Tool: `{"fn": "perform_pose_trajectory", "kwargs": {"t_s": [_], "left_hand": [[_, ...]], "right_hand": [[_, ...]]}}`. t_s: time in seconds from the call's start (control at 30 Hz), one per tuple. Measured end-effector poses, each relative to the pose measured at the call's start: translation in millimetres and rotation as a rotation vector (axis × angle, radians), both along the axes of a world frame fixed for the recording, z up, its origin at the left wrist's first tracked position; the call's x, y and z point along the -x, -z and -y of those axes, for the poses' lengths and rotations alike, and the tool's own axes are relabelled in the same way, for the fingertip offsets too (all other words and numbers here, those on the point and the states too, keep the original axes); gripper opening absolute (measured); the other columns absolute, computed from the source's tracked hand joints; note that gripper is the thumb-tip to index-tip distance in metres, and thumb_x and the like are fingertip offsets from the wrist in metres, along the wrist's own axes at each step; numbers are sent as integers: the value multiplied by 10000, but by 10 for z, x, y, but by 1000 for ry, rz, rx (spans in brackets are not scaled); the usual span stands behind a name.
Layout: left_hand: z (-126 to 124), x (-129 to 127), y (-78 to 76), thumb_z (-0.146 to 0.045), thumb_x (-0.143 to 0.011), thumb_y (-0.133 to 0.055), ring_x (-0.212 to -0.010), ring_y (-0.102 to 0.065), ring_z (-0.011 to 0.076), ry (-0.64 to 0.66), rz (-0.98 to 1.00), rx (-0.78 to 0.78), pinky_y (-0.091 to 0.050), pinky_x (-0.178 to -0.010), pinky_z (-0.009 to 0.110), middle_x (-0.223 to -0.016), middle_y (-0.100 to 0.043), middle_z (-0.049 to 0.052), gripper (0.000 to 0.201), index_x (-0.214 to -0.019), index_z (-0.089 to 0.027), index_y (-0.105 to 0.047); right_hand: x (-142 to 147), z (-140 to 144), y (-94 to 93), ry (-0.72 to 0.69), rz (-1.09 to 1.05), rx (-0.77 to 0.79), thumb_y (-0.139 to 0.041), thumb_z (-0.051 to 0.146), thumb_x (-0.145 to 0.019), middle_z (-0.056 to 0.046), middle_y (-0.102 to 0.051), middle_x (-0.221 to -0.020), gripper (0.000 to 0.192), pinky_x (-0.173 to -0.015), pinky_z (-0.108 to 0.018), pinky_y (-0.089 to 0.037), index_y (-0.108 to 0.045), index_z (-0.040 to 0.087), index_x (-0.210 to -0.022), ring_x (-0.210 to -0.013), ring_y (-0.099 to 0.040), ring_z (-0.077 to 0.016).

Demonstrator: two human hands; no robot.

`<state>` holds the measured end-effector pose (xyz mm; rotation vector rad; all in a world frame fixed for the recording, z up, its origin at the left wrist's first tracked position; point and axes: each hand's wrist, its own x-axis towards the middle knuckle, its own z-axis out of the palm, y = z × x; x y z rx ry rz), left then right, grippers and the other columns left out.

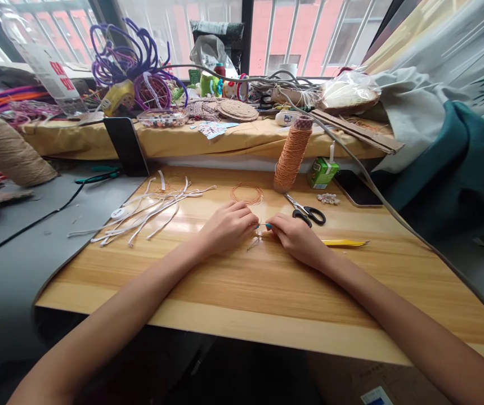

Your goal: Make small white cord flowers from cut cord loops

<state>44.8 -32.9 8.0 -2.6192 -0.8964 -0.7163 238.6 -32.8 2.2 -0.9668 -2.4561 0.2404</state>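
Note:
My left hand [231,225] and my right hand [295,236] meet over the middle of the wooden board, fingertips pinched close together. Stretched across the small gap between them is a thin orange thread [263,224], one end in each pinch. Just below the fingertips hangs a small whitish piece [255,242], too small to make out well. Behind my left hand lies a loose coil of orange thread [246,194]. Black-handled scissors [307,214] rest beyond my right hand, and a yellow pencil-like tool [345,243] lies beside its wrist.
White cords [153,211] spread across the board's left side. An orange thread cone [293,154], a green drink carton [323,172], small white pieces [328,198] and a phone [358,188] stand or lie at the back right. A grey cable [368,180] runs down the right. Craft supplies crowd the sill.

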Motion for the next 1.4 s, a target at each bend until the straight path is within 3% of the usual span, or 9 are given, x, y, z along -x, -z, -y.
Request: {"fn": "perform_pose_trajectory", "kwargs": {"t_s": [0.57,0.8,0.9,1.1,1.4], "left_hand": [[44,-61,76,-181,-850,-380,-700,-470,149,92,87,51,-432,-663,253,-673,-607,64,266,-735,-112,-609],[68,-81,56,-173,-851,-372,-704,-477,150,102,92,65,-431,-664,252,-674,-609,68,278,-709,-115,-604],[68,-78,52,-185,-854,-366,-712,-481,149,83,72,73,-427,-670,256,-682,-606,64,277,-716,-122,-597],[34,-61,60,-243,-836,-412,-745,-500,156,-22,71,52,-410,-680,274,-752,-616,53,206,-780,-133,-576],[15,-35,40,-233,-808,-452,-786,-518,172,-62,102,113,-416,-718,304,-810,-620,59,154,-833,-134,-567]], "right_hand": [[-4,68,7,4,248,-216,-360,64,-800,-40,-552,-670,211,-538,-223,-288,-544,144,-732,-595,-461,-122],[3,85,17,-10,245,-209,-372,66,-795,-46,-568,-678,192,-542,-228,-308,-545,139,-754,-609,-487,-136],[1,71,19,-10,216,-154,-374,87,-809,-53,-574,-698,187,-554,-231,-324,-550,138,-772,-628,-497,-142],[11,-14,-32,19,0,105,-383,166,-843,-57,-587,-747,182,-606,-230,-375,-547,141,-770,-663,-505,-129],[7,-3,-130,89,-126,279,-377,220,-844,0,-540,-595,235,-543,-227,-352,-525,163,-671,-556,-474,-108]]}}
